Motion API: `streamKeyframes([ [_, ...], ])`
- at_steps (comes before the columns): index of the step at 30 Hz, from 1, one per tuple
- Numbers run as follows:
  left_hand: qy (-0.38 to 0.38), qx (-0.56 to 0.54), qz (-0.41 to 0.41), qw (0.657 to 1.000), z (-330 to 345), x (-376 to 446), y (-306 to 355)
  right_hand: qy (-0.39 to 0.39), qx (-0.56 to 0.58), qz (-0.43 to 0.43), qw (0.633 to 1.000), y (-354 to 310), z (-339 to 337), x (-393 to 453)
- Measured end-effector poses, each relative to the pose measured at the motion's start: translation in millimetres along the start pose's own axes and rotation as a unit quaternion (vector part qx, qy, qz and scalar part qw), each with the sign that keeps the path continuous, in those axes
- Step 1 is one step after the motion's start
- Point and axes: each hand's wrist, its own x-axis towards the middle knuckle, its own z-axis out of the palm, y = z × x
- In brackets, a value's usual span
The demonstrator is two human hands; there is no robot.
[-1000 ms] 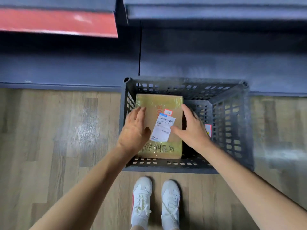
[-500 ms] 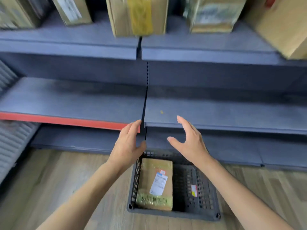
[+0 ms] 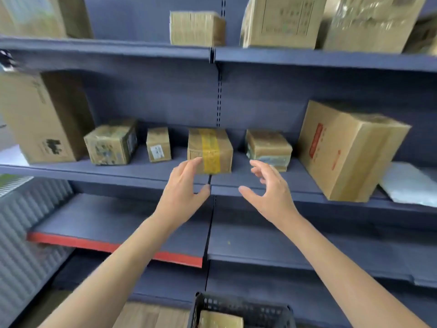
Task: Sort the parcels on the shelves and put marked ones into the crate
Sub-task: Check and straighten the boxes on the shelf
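A small brown parcel with a yellow tape band (image 3: 212, 147) stands on the middle shelf (image 3: 146, 172). My left hand (image 3: 183, 185) is raised in front of its left lower corner, fingers spread and holding nothing. My right hand (image 3: 269, 188) hovers to the right of that parcel, below a flat taped parcel (image 3: 268, 144), also empty with relaxed fingers. The dark plastic crate (image 3: 243, 307) sits on the floor at the bottom edge, with a brown parcel (image 3: 221, 319) partly visible inside it.
More parcels line the middle shelf: a small labelled box (image 3: 158, 144), a taped cube (image 3: 110, 145), a tall carton (image 3: 40, 117) at left, a big carton (image 3: 347, 150) and a white bag (image 3: 409, 183) at right. Cartons (image 3: 281, 21) fill the top shelf.
My view has swung up from the crate to the shelves. Both hands let go of the parcel left in the crate and rose to the middle shelf.
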Motion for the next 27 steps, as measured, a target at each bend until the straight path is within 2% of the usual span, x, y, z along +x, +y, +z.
streamKeyframes([
  [4, 0.046, 0.01, 0.027, 0.999, -42.3, 30.0, 24.6, 0.049, -0.001, -0.05, 0.998, -40.1, -28.3, 30.4],
  [13, 0.105, 0.026, 0.077, 0.991, -109.7, 73.8, 61.8, 0.098, 0.005, -0.128, 0.987, -104.8, -78.0, 79.8],
  [20, 0.132, 0.046, 0.107, 0.984, -145.5, 105.0, 77.4, 0.127, 0.028, -0.151, 0.98, -139.6, -95.1, 114.2],
  [27, 0.128, 0.046, 0.1, 0.986, -175.4, 110.0, 49.0, 0.125, 0.025, -0.136, 0.982, -164.7, -78.5, 128.1],
])
